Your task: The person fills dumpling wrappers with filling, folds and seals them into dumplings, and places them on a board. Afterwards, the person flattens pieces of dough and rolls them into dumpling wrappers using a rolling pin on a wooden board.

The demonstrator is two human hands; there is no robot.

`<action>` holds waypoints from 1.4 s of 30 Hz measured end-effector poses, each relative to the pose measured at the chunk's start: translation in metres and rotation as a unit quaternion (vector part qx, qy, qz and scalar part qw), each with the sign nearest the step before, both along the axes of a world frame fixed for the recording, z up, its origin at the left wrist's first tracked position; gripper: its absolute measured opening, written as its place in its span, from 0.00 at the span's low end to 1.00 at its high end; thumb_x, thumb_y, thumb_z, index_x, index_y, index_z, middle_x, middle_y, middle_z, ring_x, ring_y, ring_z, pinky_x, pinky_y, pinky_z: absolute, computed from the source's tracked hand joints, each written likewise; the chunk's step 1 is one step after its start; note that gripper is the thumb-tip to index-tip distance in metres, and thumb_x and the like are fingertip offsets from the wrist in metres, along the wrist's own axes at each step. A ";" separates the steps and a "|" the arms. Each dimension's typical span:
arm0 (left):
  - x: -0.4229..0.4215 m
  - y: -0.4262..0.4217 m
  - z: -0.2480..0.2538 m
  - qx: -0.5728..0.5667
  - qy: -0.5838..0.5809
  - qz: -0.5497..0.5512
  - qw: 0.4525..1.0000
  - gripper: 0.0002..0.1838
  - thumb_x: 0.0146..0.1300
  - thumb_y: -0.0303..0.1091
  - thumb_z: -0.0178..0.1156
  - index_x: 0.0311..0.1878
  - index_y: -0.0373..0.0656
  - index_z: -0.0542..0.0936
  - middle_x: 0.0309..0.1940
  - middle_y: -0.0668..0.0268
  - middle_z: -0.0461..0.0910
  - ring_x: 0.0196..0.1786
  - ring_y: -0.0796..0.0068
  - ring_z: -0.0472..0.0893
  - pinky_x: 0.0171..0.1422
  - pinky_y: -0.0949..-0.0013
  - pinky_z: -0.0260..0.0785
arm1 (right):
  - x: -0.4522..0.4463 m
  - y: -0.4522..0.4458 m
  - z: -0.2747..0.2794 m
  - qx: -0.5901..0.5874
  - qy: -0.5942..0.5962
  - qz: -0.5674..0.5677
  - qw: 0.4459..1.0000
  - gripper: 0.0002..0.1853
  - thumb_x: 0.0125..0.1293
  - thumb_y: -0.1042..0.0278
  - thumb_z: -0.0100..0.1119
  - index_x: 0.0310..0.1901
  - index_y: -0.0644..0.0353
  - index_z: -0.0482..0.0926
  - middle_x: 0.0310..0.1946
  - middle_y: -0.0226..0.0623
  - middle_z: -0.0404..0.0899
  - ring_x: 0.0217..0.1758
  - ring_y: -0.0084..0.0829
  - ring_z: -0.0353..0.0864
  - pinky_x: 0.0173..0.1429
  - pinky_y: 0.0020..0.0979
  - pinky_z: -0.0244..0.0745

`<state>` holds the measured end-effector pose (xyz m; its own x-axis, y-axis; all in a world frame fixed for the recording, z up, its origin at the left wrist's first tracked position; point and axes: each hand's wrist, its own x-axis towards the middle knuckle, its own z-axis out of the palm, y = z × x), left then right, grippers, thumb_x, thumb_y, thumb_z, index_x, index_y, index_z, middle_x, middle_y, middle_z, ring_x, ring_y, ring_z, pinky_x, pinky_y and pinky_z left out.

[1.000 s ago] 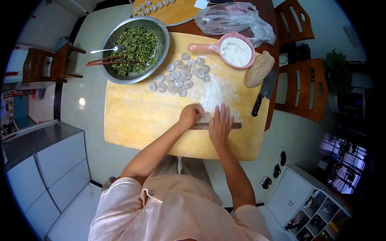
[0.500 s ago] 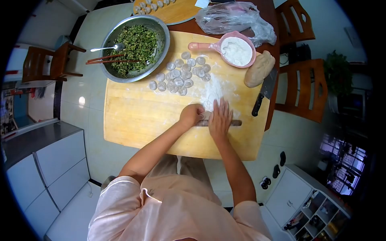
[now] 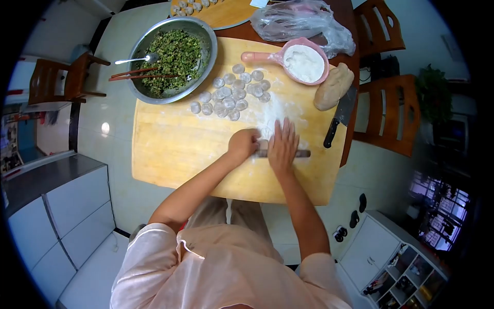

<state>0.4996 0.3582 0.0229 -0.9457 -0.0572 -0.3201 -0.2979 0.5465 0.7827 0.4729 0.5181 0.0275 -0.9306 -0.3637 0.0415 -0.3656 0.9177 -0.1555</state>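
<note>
My left hand [image 3: 244, 144] pinches the edge of a small dough wrapper [image 3: 263, 145] on the wooden board [image 3: 170, 149]. Flat on a dark rolling pin [image 3: 303, 153] lies my right hand [image 3: 283, 147], its fingers stretched forward; the pin's right end sticks out beyond it. The wrapper is partly hidden between my hands and at the pin. White flour [image 3: 271, 113] is spread just ahead of my fingers. Several small flattened dough discs [image 3: 224, 92] lie farther up the board, some overlapping.
A steel bowl [image 3: 135, 49] of green filling with spoon and chopsticks stands upper left. At upper right are a pink scoop [image 3: 325, 69] of flour, a dough lump [image 3: 333, 87], a knife [image 3: 332, 133] and a plastic bag [image 3: 303, 20]. Dumplings sit on another board [image 3: 231, 15].
The rolling pin has shifted slightly away from my body, and my right hand has moved forward with it. My left hand stays beside the wrapper.
</note>
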 end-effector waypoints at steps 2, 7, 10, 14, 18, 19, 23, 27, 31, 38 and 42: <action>-0.016 0.012 0.004 -0.159 -0.011 -0.080 0.984 0.07 0.48 0.33 0.65 0.33 0.45 0.85 0.29 0.56 0.83 0.35 0.54 0.82 0.40 0.57 0.74 | -0.036 -0.019 -0.001 -0.015 0.006 -0.018 1.000 0.31 0.64 0.63 0.56 0.69 0.58 0.64 0.73 0.45 0.57 0.76 0.48 0.55 0.73 0.55 0.53; -0.010 0.006 -0.002 -0.113 0.044 -0.021 0.992 0.04 0.50 0.29 0.64 0.29 0.41 0.83 0.25 0.57 0.82 0.29 0.58 0.82 0.38 0.60 0.74 | 0.024 0.012 -0.004 -0.018 -0.018 0.001 1.000 0.32 0.63 0.61 0.58 0.69 0.57 0.64 0.74 0.45 0.56 0.76 0.49 0.53 0.73 0.60 0.49; 0.003 -0.011 -0.038 0.210 -0.069 0.133 0.966 0.03 0.47 0.28 0.64 0.27 0.43 0.83 0.24 0.57 0.81 0.28 0.60 0.81 0.33 0.60 0.72 | 0.071 0.032 0.011 0.012 -0.042 0.018 0.999 0.33 0.62 0.60 0.59 0.69 0.57 0.65 0.73 0.45 0.56 0.76 0.49 0.53 0.73 0.62 0.48; 0.007 -0.009 -0.010 0.075 -0.057 0.006 0.996 0.06 0.50 0.28 0.67 0.33 0.43 0.82 0.22 0.65 0.79 0.27 0.71 0.79 0.37 0.67 0.72 | 0.020 0.010 -0.002 -0.005 -0.022 0.000 1.000 0.34 0.61 0.59 0.59 0.69 0.57 0.64 0.73 0.45 0.56 0.76 0.48 0.53 0.73 0.62 0.48; -0.019 0.011 -0.001 -0.183 0.025 -0.078 0.980 0.06 0.48 0.30 0.65 0.30 0.43 0.83 0.27 0.55 0.82 0.32 0.54 0.82 0.39 0.56 0.73 | -0.029 -0.013 -0.008 -0.038 0.003 -0.016 0.999 0.33 0.61 0.61 0.59 0.69 0.56 0.64 0.73 0.44 0.57 0.76 0.48 0.53 0.73 0.62 0.48; -0.018 0.008 0.000 -0.174 0.014 -0.075 0.982 0.05 0.48 0.30 0.65 0.30 0.43 0.83 0.26 0.57 0.82 0.32 0.56 0.82 0.38 0.58 0.73 | -0.034 -0.016 -0.009 -0.044 0.008 -0.021 0.999 0.33 0.61 0.61 0.58 0.69 0.56 0.64 0.73 0.45 0.57 0.76 0.48 0.53 0.73 0.62 0.48; -0.003 -0.007 -0.012 0.053 -0.007 0.053 0.997 0.02 0.48 0.28 0.65 0.26 0.42 0.83 0.23 0.59 0.81 0.29 0.61 0.82 0.36 0.62 0.73 | 0.046 0.017 0.006 -0.001 -0.049 0.000 0.999 0.31 0.63 0.63 0.57 0.68 0.56 0.65 0.73 0.45 0.57 0.76 0.48 0.54 0.72 0.60 0.50; 0.014 -0.011 -0.030 0.187 -0.062 0.089 0.976 0.02 0.48 0.28 0.66 0.26 0.42 0.82 0.22 0.60 0.81 0.30 0.64 0.82 0.37 0.65 0.73 | 0.039 0.016 0.006 0.018 -0.031 0.004 0.999 0.30 0.64 0.63 0.57 0.68 0.55 0.66 0.72 0.45 0.58 0.76 0.47 0.54 0.73 0.59 0.51; -0.009 0.003 -0.003 -0.094 0.022 -0.018 0.995 0.05 0.51 0.33 0.66 0.30 0.43 0.83 0.24 0.58 0.81 0.29 0.61 0.81 0.37 0.61 0.72 | -0.037 -0.022 0.003 -0.014 0.009 -0.019 1.000 0.32 0.64 0.61 0.59 0.68 0.57 0.65 0.73 0.44 0.58 0.76 0.47 0.54 0.74 0.56 0.51; 0.004 -0.012 -0.027 0.128 -0.027 0.092 0.987 0.03 0.51 0.29 0.66 0.30 0.42 0.82 0.23 0.60 0.80 0.27 0.65 0.80 0.36 0.64 0.72 | 0.047 0.016 0.003 -0.015 -0.023 -0.007 1.000 0.32 0.64 0.60 0.58 0.69 0.57 0.64 0.74 0.45 0.56 0.77 0.48 0.52 0.73 0.59 0.49; 0.017 -0.022 -0.055 0.253 -0.110 0.074 0.958 0.07 0.50 0.29 0.64 0.35 0.43 0.81 0.24 0.60 0.80 0.29 0.61 0.80 0.37 0.61 0.73 | 0.045 0.017 0.002 -0.006 -0.009 0.000 1.000 0.31 0.63 0.62 0.57 0.69 0.57 0.65 0.73 0.44 0.58 0.76 0.47 0.54 0.73 0.58 0.51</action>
